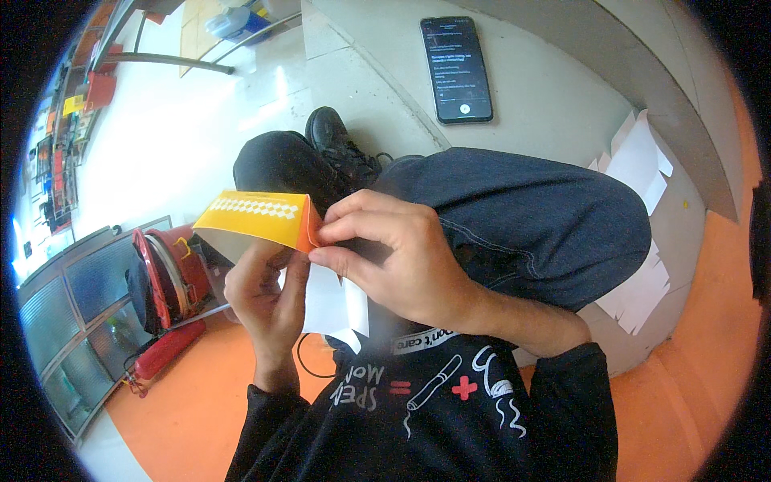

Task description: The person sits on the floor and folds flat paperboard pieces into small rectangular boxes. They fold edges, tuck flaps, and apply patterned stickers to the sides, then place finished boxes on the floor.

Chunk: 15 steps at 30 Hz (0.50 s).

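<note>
Above the lap, toward the left, a folded yellow card piece with a row of white diamonds and an orange end is held up in the air. The bare right hand pinches its orange end narrowly between thumb and fingers. The bare left hand is under the card, its thumb raised to the lower edge and its fingers curled; they are partly hidden, so I cannot tell whether they grip it. Just nearer than the card, a white paper piece with cut edges shows between the wrists.

Around them are dark blue denim trousers, the knees bent, and a black shirt with white and red printing. Beyond the legs rests a black lace-up shoe; farther, to the right of it, a black smartphone with its screen lit lies on the pale tiled floor. On the far right are cut white paper sheets. To the left, a red cylinder is near glass-paned framing.
</note>
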{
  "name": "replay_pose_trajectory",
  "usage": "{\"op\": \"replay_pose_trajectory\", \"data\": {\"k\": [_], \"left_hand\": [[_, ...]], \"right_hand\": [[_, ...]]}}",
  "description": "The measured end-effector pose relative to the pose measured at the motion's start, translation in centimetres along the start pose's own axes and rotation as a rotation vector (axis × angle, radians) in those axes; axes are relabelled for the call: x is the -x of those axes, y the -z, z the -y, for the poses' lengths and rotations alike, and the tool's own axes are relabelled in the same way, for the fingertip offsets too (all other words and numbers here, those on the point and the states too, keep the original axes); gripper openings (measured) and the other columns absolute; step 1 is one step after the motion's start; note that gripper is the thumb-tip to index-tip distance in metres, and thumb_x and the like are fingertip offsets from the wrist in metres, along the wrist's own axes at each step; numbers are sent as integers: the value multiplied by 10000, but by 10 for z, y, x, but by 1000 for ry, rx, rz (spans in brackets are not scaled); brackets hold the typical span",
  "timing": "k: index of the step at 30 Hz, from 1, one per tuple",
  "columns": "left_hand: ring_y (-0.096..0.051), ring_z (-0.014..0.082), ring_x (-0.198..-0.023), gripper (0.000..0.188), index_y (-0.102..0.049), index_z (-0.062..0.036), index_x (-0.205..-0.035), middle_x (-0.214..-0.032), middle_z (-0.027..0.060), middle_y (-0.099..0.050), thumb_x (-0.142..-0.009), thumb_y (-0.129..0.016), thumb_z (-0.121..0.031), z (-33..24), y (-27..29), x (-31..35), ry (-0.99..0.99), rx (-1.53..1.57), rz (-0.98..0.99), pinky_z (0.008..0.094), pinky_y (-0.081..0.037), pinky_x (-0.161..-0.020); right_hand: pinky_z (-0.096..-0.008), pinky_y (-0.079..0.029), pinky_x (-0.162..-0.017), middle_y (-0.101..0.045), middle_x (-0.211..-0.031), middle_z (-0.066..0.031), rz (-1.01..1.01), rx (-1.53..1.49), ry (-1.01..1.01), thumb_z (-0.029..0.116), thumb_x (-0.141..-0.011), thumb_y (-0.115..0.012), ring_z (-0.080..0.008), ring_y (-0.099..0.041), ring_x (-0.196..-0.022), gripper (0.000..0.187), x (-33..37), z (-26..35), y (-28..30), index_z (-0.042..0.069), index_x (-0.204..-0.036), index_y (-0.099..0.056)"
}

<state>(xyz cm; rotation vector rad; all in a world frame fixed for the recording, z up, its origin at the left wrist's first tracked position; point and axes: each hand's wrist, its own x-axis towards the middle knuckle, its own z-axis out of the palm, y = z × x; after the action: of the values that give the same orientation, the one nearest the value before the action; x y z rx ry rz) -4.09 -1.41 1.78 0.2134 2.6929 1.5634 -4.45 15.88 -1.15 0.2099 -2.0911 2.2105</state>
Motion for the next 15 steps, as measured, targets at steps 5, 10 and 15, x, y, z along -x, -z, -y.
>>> {"op": "replay_pose_trajectory", "data": {"k": [5,10,15], "left_hand": [[-648,113,-866,174,-628,58,-1018,-943,78,-676,-847,-637,88,3,3,2,53,75,-36,235,-501,-786],[-649,128,-892,195,-610,60,-1059,-985,95,-676,-865,-625,83,0,-9,2,40,189,-79,242,-502,-798],[-647,162,-944,212,-596,62,-1082,-1008,91,-662,-872,-615,84,1,-9,0,-6,194,-21,263,-504,-833]], "right_hand": [[-298,-520,-672,-663,-889,-101,-15,-6,6,48,-735,-783,-207,-663,-784,145,-1,1,-1,2,-836,-689],[-292,-510,-648,-647,-865,-86,-40,32,34,49,-722,-793,-195,-646,-753,157,1,3,-3,6,-832,-690],[-284,-502,-635,-634,-851,-77,-29,26,31,59,-715,-801,-187,-637,-743,169,1,1,-1,3,-830,-689]]}}
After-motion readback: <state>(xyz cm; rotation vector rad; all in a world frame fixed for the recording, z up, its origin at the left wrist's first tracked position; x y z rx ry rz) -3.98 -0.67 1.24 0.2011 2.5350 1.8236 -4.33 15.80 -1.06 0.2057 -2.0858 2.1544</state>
